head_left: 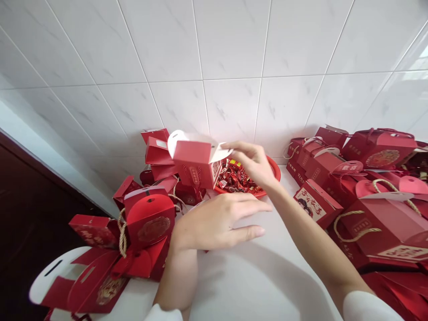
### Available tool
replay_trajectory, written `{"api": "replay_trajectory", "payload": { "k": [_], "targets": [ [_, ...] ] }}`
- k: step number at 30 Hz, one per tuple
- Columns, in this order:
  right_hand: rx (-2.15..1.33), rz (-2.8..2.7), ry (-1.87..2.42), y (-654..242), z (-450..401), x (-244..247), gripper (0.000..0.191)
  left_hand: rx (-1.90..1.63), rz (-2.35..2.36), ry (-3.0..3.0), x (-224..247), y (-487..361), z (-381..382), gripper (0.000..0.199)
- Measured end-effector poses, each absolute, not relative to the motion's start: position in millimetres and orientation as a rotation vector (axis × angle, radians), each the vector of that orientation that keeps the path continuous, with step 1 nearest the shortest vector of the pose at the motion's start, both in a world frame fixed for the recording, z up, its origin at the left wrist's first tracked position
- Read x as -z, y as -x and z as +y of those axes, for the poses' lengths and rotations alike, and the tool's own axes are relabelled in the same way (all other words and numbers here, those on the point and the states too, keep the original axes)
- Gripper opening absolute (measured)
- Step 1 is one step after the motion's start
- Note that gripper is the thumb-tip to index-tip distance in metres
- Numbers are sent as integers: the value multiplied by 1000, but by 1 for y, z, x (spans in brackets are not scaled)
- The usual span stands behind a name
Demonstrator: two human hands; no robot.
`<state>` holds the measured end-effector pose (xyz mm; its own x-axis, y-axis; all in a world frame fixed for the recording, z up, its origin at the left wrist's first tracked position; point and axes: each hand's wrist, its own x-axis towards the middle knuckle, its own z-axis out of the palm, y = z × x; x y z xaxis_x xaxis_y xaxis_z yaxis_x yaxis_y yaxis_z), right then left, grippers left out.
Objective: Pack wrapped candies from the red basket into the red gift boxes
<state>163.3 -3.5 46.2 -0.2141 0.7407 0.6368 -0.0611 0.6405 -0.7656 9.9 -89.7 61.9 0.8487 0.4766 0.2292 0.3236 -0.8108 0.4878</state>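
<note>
In the head view, the right hand (254, 164) reached forward over the near side of the red basket (274, 168), its fingers closed at the tips on the white flap (219, 154) of the open red box (192, 165). That box stood roughly upright at the left edge of the basket, with a second pale flap raised at its other end; whether its base touched anything could not be told. The left hand (220, 221) hovered palm down over the white table (247, 276), nearer the wearer, its fingers stretched out and its thumb apart from them, with nothing visible in its hold. The underside of its palm was hidden. Inside the basket lay wrapped sweets (234, 177), mostly red, with a yellow one near the back. On the left, a heap of red boxes (150, 223) leaned together, several with twisted cord handles (122, 234), and one opened carton (90, 281) at the front showed its white inner side and slotted flaps. On the right, more gift boxes (381, 223) were crowded together, some bearing printed pictures and cord loops. A white tiled wall (230, 107) rose behind the basket.
</note>
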Motion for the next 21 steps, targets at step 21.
{"api": "replay_trajectory", "payload": {
  "k": [21],
  "targets": [
    [-1462, -1735, 1096, -293, -61, 9, 34, -341, 965, -2583, -43, -40, -69, 26]
  ]
}}
